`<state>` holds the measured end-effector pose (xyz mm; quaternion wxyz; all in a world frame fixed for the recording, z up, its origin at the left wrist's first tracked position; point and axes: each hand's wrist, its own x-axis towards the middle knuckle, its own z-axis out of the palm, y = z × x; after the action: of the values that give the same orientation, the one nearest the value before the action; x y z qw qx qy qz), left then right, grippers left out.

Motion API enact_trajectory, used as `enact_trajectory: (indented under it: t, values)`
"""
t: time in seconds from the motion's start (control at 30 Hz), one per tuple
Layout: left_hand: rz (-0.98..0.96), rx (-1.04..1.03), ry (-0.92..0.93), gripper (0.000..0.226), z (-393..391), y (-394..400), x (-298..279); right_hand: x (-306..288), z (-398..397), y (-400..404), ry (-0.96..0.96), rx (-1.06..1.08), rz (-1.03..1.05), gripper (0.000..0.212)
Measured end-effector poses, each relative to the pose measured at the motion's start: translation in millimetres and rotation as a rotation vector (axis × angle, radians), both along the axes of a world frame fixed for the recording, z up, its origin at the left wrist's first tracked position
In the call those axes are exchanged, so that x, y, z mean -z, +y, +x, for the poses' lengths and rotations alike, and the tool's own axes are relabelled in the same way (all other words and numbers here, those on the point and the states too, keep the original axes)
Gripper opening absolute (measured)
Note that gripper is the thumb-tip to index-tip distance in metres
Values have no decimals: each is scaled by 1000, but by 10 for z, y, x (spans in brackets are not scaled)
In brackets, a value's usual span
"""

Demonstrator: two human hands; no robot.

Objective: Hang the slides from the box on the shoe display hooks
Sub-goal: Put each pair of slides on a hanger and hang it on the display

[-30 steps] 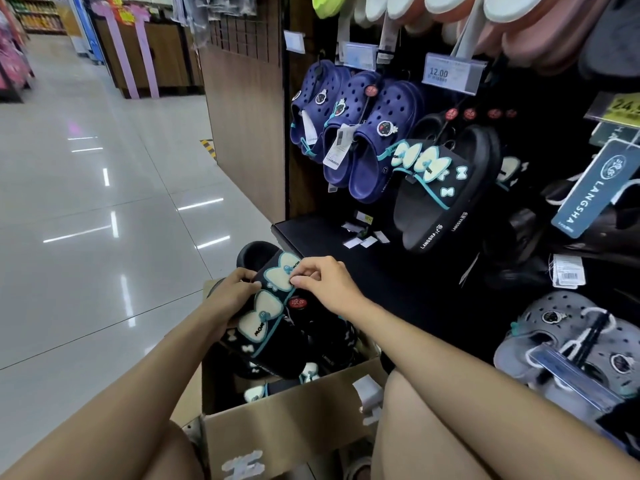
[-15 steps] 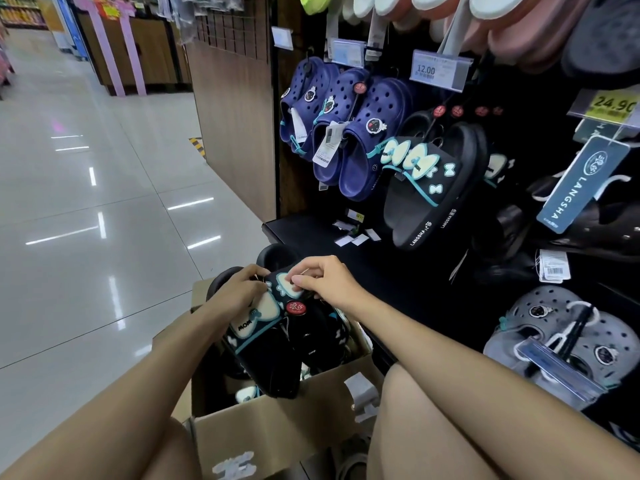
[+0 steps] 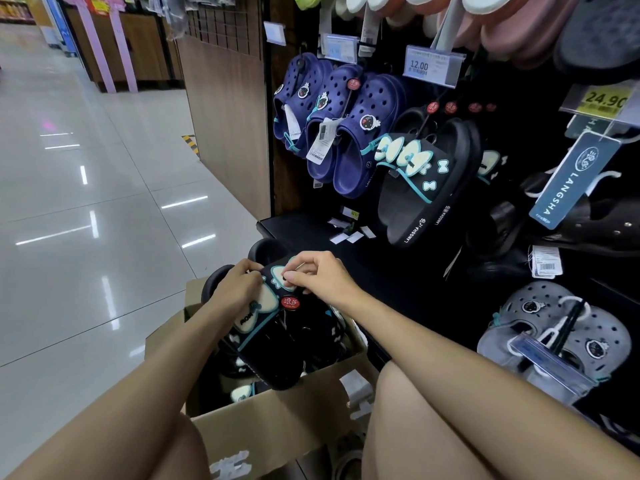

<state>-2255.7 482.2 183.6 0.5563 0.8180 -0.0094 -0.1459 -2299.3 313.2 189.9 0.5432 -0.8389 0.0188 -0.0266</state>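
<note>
Glossy pale floor tiles stretch away on my left, catching streaks of ceiling light, with a wood-panelled end wall closing off the shoe display. Below me sits the open cardboard box, between my knees, with more black slides lying inside it.

My left hand curls around the near edge of a pair of black slides with pale bows and teal trim, gripping it at the strap, above the box. A round red tag sits on that pair, just beside my fingers. My right hand comes in from the other side, thumb and fingertips pinching at the bow on the top of the same pair, so both hands hold it at once. The pair is tilted, its heel end pointing down into the box.

Further right and higher, navy clogs hang in a row from the hooks, paper tags dangling off them. Next to them hangs a matching pair of black bow slides marked LANGSHA on the sole edge, under a price label reading 12.00. A blue LANGSHA card hangs near the right edge below a yellow 24.90 label, and grey clogs hang low on the right.
</note>
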Motion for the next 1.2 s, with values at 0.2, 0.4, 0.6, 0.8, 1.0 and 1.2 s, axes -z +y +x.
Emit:
enact_trajectory:
  t: [0.2,0.4,0.6,0.8,1.0,1.2]
  values:
    - [-1,72,36,15,-29,-11,2,8,37,30,-69,81,-38,5]
    - [2,193,42,22,-61,2,9,-17,33,67,-71,115,-47,3]
    - [22,250,-9,24,-23,34,34,-20,45,64,-75,183,-38,3]
    - [87,443,-18,24,-63,20,14,-43,14,80,-90,171,-47,5]
    - [172,528,-113,38,-122,24,-26,-48,10,102,-106,154,-20,6]
    - [153,545,-203,28,-124,66,-12,-39,31,81,-111,137,30,6]
